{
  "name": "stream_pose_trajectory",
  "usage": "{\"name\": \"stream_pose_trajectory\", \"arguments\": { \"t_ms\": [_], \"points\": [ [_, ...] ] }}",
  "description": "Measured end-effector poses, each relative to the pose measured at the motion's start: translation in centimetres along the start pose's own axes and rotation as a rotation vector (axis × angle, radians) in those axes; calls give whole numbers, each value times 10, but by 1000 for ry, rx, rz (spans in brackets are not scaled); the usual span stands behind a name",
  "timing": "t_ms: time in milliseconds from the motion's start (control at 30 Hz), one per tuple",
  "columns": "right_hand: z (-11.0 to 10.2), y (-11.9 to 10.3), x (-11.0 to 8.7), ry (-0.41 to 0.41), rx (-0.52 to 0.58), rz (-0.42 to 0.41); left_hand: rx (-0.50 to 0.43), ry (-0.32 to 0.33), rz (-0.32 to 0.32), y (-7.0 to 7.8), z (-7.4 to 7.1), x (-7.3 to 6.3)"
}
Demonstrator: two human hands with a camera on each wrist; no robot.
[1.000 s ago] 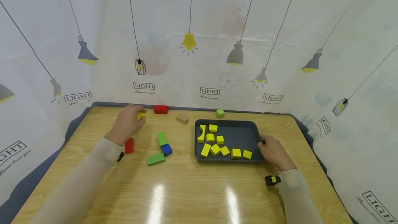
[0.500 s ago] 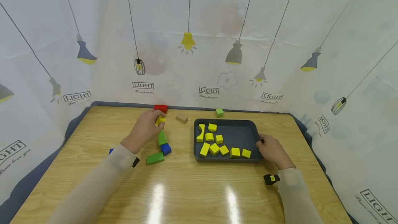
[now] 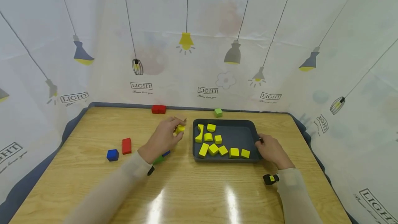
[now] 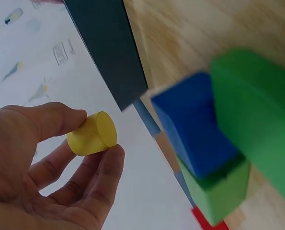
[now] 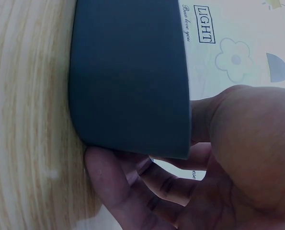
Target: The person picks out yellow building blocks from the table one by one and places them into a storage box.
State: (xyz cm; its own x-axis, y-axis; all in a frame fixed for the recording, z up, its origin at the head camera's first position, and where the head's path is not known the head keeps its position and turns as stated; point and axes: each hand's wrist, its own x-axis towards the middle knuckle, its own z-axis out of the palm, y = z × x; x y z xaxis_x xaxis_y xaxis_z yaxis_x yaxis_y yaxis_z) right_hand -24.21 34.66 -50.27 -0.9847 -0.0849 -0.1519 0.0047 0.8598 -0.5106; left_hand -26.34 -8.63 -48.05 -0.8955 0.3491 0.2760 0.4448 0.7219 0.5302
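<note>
My left hand point(image 3: 161, 139) pinches a yellow cylinder block point(image 4: 91, 134) between thumb and fingertips, raised above the table just left of the dark tray point(image 3: 239, 130). Several yellow blocks point(image 3: 213, 149) lie in the tray's left half and along its near side. At the tray's right end my right hand point(image 3: 273, 151) grips the rim, thumb over the edge and fingers against the outer wall. Below the left hand are green blocks point(image 4: 262, 120) and a blue block point(image 4: 195, 124), mostly hidden by that hand in the head view.
A red block point(image 3: 126, 146) and a blue block point(image 3: 112, 155) lie on the left of the wooden table point(image 3: 202, 189). Red pieces point(image 3: 159, 109) and a light green cube point(image 3: 218, 112) sit at the back edge, before a printed cloth point(image 3: 174, 65). The left hand covers most of a wooden block.
My left hand has moved right across the table with the yellow cylinder, from the back left to beside the tray, uncovering the red and blue blocks. The right hand stays on the tray.
</note>
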Motion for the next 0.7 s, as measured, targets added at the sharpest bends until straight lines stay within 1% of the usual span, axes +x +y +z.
{"name": "stream_pose_trajectory", "arguments": {
  "t_ms": [100,267,367,600,700],
  "points": [
    [0,0,0,4,-1,-1,-22,-14,-3,10,9,0],
    [1,-1,-1,-8,20,4,-82,-72,-52,24,21,-2],
    [2,0,-1,-15,29,6,-105,-91,-62,29,28,-3],
    [1,-2,-2,-8,28,9,-124,-55,-36,37,42,-7],
    [1,-2,-3,-10,40,7,-120,-51,-38,39,47,-10]
  ]
}}
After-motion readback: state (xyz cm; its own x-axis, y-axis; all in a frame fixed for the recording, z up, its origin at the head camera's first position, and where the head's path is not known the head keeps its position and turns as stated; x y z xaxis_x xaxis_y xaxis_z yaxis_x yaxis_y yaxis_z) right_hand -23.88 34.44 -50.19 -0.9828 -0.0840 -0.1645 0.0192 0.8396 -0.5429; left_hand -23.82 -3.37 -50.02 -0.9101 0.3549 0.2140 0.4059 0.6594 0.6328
